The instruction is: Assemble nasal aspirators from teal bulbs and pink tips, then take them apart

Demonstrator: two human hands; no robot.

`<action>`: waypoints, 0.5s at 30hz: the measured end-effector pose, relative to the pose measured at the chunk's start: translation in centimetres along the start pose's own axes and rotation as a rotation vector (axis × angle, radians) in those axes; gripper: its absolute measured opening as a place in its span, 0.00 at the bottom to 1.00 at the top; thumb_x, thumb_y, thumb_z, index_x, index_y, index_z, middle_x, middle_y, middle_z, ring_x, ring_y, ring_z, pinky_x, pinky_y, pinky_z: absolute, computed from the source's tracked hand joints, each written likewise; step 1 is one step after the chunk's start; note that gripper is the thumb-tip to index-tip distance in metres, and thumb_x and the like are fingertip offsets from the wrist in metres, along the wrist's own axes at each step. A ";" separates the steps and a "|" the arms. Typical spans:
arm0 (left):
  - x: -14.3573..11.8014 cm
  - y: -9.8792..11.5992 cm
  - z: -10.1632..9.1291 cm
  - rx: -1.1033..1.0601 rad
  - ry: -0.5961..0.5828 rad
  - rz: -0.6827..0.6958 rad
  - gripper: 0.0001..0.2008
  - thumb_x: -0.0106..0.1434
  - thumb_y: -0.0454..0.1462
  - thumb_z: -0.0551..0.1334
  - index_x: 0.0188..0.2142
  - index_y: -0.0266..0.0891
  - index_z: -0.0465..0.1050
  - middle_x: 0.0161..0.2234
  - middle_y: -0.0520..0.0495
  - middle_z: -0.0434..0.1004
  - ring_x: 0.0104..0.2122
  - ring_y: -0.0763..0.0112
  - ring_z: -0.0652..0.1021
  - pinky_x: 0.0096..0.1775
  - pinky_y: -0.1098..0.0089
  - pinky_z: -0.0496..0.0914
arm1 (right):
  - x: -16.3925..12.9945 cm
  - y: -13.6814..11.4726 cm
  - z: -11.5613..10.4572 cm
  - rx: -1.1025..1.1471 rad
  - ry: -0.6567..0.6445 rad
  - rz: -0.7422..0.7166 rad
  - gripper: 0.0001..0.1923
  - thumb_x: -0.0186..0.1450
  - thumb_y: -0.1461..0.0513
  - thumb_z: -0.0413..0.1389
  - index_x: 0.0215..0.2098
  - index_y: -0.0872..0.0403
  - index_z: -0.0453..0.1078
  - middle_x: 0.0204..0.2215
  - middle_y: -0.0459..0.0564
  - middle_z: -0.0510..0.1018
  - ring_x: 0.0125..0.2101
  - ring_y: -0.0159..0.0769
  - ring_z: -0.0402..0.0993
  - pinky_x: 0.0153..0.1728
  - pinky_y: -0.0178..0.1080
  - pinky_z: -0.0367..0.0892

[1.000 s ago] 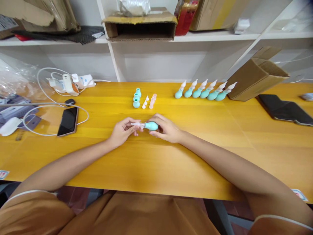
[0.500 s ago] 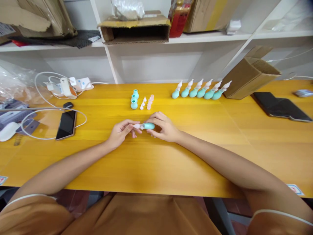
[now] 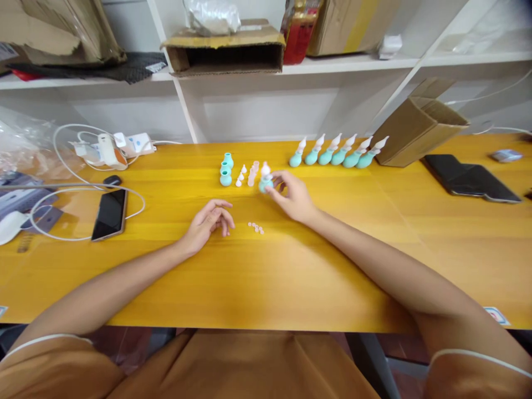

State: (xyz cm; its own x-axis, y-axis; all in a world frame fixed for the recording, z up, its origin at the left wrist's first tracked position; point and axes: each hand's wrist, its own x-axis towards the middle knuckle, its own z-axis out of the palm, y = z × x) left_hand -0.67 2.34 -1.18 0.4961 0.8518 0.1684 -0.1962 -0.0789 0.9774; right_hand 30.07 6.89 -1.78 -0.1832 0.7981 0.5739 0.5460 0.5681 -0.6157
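Note:
My right hand (image 3: pixel 293 195) pinches a teal squeeze bulb with a pale pink pointed tip, a nasal aspirator (image 3: pixel 265 180), upright and slightly blurred. My left hand (image 3: pixel 209 224) hovers over the table with loosely curled fingers apart and nothing in them. Several small pale discs (image 3: pixel 256 228) lie between the hands. Beyond them stand three open teal bulbs (image 3: pixel 225 177), a short row of small whitish tips (image 3: pixel 240 176) and a row of pink connector pieces (image 3: pixel 252 176). Several assembled aspirators (image 3: pixel 325 157) stand in a row to the right.
An open cardboard box (image 3: pixel 419 124) stands behind the row's right end, near a black folded case (image 3: pixel 469 177). At left are a phone (image 3: pixel 109 214), white cables and a power strip (image 3: pixel 139 144). A shelf unit (image 3: pixel 270 105) borders the table's back.
My right hand has carried the aspirator forward and turned it upright. My left hand has let go of its tip. The small discs, hidden before, are now visible.

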 end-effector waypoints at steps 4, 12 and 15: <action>-0.2 0.0 0.0 0.016 -0.022 -0.032 0.24 0.76 0.57 0.63 0.52 0.38 0.71 0.32 0.47 0.84 0.26 0.70 0.80 0.30 0.70 0.73 | 1.5 4.3 -2.1 -0.063 0.174 0.174 0.19 0.74 0.44 0.60 0.50 0.49 0.70 0.43 0.52 0.81 0.36 0.40 0.77 0.39 0.44 0.76; -0.3 0.1 0.2 0.040 -0.050 -0.036 0.23 0.76 0.57 0.63 0.50 0.38 0.72 0.31 0.47 0.83 0.26 0.70 0.78 0.31 0.69 0.72 | 2.0 10.7 -4.9 -0.330 0.268 0.227 0.13 0.70 0.52 0.61 0.43 0.51 0.68 0.43 0.54 0.75 0.39 0.43 0.75 0.50 0.54 0.77; -0.3 0.2 0.3 0.047 -0.055 -0.033 0.23 0.77 0.56 0.62 0.50 0.38 0.72 0.31 0.48 0.83 0.26 0.71 0.78 0.31 0.69 0.71 | 2.0 11.2 -5.0 -0.346 0.261 0.226 0.12 0.69 0.53 0.61 0.41 0.51 0.67 0.41 0.53 0.74 0.38 0.43 0.74 0.51 0.55 0.77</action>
State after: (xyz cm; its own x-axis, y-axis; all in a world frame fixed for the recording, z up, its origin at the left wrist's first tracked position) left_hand -0.62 1.88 -1.00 0.5477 0.8246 0.1418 -0.1400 -0.0768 0.9872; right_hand 39.89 13.83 -4.85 0.1579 0.7918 0.5901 0.7964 0.2511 -0.5501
